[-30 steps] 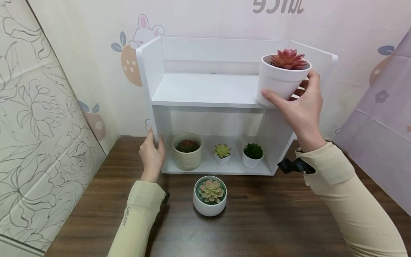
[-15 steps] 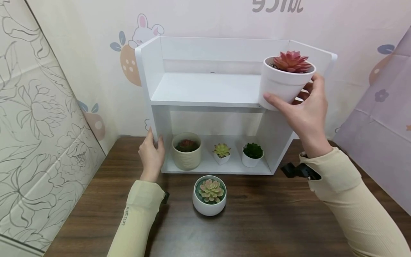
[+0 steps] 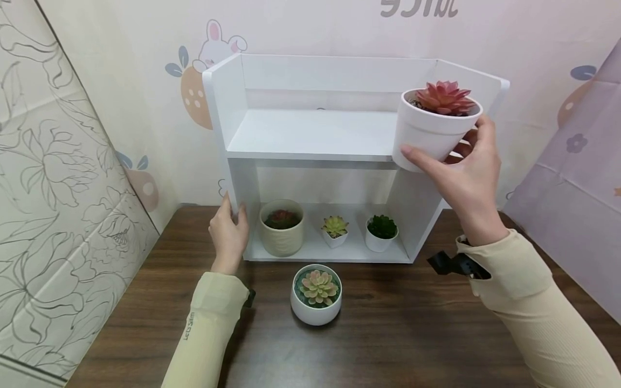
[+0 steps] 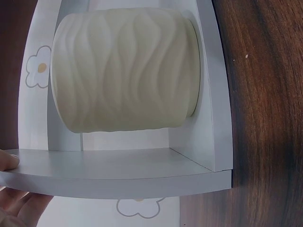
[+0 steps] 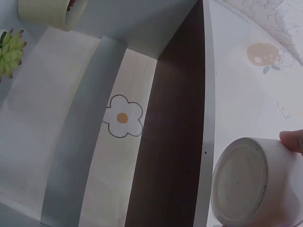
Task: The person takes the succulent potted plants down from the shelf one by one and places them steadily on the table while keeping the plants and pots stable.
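Observation:
My right hand [image 3: 468,172] grips a white flowerpot [image 3: 422,137] with a red succulent [image 3: 443,98], thumb on the near side, in front of the upper board's right end. In the right wrist view the flowerpot's round base [image 5: 239,182] shows, apart from the board's edge. My left hand [image 3: 229,234] pinches the left side panel of a white shelf [image 3: 310,132]. The left wrist view has the thumb [image 4: 8,160] on the panel's inner face and the fingers outside. Beside that panel, a cream ribbed pot [image 3: 282,237] stands on the lower board.
On the lower board stand a small yellow-green succulent [image 3: 335,228] and a dark green plant [image 3: 381,231], both in white pots. A round white pot [image 3: 316,310] with a pale green succulent sits on the brown wooden table [image 3: 388,345], before the shelf. A printed wall covering [image 3: 310,27] hangs behind.
The right hand has drawn the white flowerpot slightly to the right and down in the head view, away from the upper board. The left hand stays on the side panel.

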`<state>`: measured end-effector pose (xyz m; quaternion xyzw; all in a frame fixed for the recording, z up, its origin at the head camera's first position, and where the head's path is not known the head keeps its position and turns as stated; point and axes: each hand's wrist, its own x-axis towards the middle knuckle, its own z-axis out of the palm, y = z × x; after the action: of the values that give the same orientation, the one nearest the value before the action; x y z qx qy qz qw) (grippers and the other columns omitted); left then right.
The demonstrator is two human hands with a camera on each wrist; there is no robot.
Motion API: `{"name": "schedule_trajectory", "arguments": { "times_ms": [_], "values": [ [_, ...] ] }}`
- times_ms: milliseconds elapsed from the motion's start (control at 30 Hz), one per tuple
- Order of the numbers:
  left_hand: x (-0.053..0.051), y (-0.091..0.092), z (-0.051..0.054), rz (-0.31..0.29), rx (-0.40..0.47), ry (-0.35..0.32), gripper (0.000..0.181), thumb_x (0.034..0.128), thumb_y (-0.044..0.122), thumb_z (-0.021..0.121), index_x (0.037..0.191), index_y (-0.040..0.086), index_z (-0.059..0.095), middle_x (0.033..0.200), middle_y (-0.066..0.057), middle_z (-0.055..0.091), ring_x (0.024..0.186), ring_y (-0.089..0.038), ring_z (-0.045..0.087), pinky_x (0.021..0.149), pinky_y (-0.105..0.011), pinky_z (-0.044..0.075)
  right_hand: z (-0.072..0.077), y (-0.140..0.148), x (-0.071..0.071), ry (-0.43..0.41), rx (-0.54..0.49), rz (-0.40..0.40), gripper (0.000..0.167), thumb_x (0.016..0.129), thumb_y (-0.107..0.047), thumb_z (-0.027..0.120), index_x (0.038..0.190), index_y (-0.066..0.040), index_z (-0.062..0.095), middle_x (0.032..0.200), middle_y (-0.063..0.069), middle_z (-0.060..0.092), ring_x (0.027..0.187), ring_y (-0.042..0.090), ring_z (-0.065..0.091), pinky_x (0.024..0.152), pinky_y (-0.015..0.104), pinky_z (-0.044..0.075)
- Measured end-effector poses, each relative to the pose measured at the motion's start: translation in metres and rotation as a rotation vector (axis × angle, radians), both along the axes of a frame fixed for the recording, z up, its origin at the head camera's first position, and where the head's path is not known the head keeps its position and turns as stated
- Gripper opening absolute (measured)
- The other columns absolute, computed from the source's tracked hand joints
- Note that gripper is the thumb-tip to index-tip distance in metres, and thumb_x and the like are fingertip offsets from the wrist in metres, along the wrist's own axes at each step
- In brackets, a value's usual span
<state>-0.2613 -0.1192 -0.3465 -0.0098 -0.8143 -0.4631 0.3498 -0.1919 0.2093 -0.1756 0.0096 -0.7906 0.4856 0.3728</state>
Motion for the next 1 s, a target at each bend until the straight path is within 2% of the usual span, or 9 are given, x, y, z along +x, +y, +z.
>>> {"name": "schedule_trajectory", "arguments": {
  "times_ms": [467, 1000],
  "values": [
    [0.0, -0.001, 0.0, 0.001, -0.005, 0.004, 0.036, 0.0938, 0.008, 0.055, 0.13, 0.002, 0.054, 0.121, -0.024, 0.063, 0.108, -0.042, 0.062, 0.083, -0.054, 0.053, -0.004, 0.003, 0.01, 0.033, -0.028, 0.057, 0.084, 0.067, -0.012, 0.086, 0.137, -0.023, 0.04, 0.121, -0.003, 0.056, 0.093, 0.012, 0.059, 0.076, 0.016, 0.049],
    [0.0, 0.0, 0.0, -0.002, 0.0, 0.014, 0.035, 0.0938, 0.008, 0.055, 0.129, 0.001, 0.055, 0.12, -0.025, 0.063, 0.108, -0.042, 0.062, 0.082, -0.053, 0.053, -0.014, 0.005, 0.014, 0.025, 0.003, 0.043, 0.085, 0.066, -0.01, 0.086, 0.137, -0.021, 0.039, 0.12, -0.007, 0.053, 0.094, 0.01, 0.057, 0.075, 0.016, 0.048]
  ]
}}
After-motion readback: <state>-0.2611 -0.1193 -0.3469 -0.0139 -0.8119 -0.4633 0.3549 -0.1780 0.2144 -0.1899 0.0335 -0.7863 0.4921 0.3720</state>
